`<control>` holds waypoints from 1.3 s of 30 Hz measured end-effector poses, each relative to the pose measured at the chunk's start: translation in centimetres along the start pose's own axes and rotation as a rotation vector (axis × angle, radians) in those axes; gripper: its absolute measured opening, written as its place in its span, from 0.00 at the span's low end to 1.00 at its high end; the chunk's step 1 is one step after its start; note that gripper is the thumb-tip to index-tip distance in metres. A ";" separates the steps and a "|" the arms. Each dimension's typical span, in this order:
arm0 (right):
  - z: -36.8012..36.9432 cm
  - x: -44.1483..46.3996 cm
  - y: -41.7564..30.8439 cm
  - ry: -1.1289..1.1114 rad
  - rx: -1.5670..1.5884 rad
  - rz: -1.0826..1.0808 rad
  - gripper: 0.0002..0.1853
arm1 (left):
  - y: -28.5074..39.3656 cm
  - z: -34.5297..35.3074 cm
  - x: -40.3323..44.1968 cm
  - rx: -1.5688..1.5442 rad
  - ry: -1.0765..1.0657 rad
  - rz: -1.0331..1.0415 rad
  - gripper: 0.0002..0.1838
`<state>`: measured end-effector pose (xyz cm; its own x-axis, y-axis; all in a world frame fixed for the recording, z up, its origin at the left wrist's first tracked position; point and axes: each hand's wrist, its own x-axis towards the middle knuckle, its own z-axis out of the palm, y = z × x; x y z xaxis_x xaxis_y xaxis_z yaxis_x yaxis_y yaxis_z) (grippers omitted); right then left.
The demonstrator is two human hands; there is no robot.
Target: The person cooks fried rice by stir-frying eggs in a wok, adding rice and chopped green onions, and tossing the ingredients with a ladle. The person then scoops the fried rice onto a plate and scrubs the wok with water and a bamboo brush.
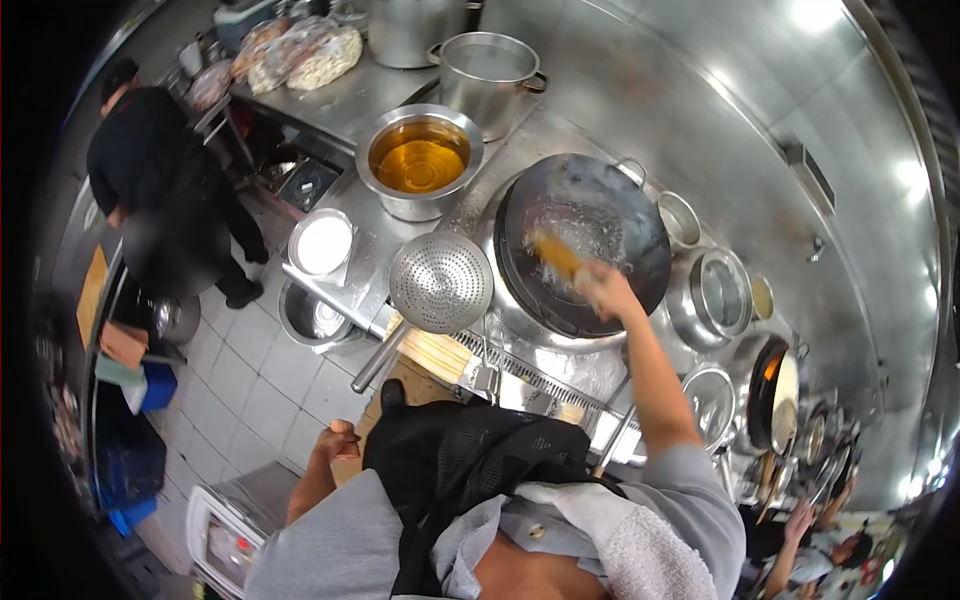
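My right hand (600, 289) is closed round a yellowish-brown brush (558, 256), blurred by motion, over the inside of a large dark wok (640, 230). Bubbly, wet-looking liquid covers the wok's bottom. Low at my left side, my left hand (338, 441) has its fingers curled; whether it holds anything is too small to tell. Left of the wok lies a perforated metal strainer (441, 282), its handle pointing toward me. Behind the strainer stands a metal pot (418, 205) of amber liquid.
A tall pot (490, 85) stands at the back, and a white round container (322, 243) at the counter's left corner. More pots and a wok (775, 390) line the right. One person (160, 170) in black stands at left; others are at lower right.
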<state>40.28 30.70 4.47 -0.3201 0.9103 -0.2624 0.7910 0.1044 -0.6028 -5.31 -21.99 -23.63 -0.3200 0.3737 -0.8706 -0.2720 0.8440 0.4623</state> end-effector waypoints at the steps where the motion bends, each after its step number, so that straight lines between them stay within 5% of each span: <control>1: 0.7 3.2 -2.4 0.004 0.114 0.231 0.31 | -2.4 -0.9 1.7 0.019 -0.011 -0.045 0.23; 4: 4.6 5.5 -4.7 0.227 0.333 0.198 0.33 | -5.8 -1.0 -1.6 0.017 0.079 -0.023 0.21; 6: 8.0 5.4 2.5 0.192 0.171 -0.086 0.33 | -6.6 -2.0 -2.6 0.012 0.180 0.071 0.19; 8: 7.0 -0.1 4.2 0.120 0.049 -0.207 0.31 | -11.2 -2.4 -1.5 -0.368 0.181 -0.061 0.16; 12: 1.8 0.7 -0.5 0.270 -0.001 0.197 0.29 | -10.9 -1.4 -6.5 -0.293 0.181 -0.255 0.12; 14: 5.3 9.9 6.1 0.468 0.032 0.010 0.31 | -12.2 -1.4 -5.6 -0.365 0.009 -0.178 0.11; 19: 6.8 1.2 -3.2 0.144 0.022 0.193 0.32 | -6.6 -6.9 -6.1 -0.554 -0.787 -0.300 0.08; 21: 5.4 -1.0 3.6 0.241 -0.199 -0.230 0.30 | -10.2 -6.0 -0.6 -0.695 -0.395 -0.044 0.07; 23: 2.3 0.1 5.2 0.286 -0.207 0.007 0.29 | -8.8 -6.1 0.8 -0.688 -0.207 0.101 0.08; 25: 1.7 2.5 1.6 0.320 -0.063 0.249 0.29 | -3.2 -5.7 -2.6 -0.313 0.116 0.062 0.10; 26: 1.3 2.9 -2.9 0.303 0.119 0.377 0.30 | -3.7 -6.2 -0.9 -0.286 0.103 0.067 0.10; 28: 7.1 12.3 6.3 0.742 -0.150 -0.115 0.35 | -7.3 -7.8 3.9 -0.026 -0.027 0.540 0.12; 29: 8.0 12.1 4.0 0.612 0.044 -0.003 0.34 | -6.7 -8.1 4.3 -0.003 -0.039 0.545 0.12; 32: 7.7 4.9 -4.5 0.308 0.356 0.262 0.34 | -2.7 -8.8 3.5 -0.225 -0.190 -0.038 0.14; 33: 6.9 2.2 -5.9 0.104 0.450 0.372 0.34 | -1.9 -8.5 3.0 -0.262 -0.221 -0.024 0.14; 34: 6.1 -0.3 -5.2 0.128 0.476 0.397 0.34 | -1.9 -8.6 3.7 -0.303 -0.237 -0.043 0.14; 35: 4.9 -2.8 -3.5 0.067 0.345 0.285 0.34 | 0.4 -7.4 0.3 -0.287 -0.035 -0.091 0.13; 39: -2.6 -8.7 3.8 0.026 -0.164 0.171 0.33 | 3.2 -8.2 0.9 -0.491 -0.100 0.092 0.17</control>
<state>47.47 24.24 6.41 -0.1619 0.9303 -0.3292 0.9072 0.0090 -0.4206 -13.91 -22.14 -21.52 -0.2805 0.4930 -0.8235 -0.6494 0.5343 0.5411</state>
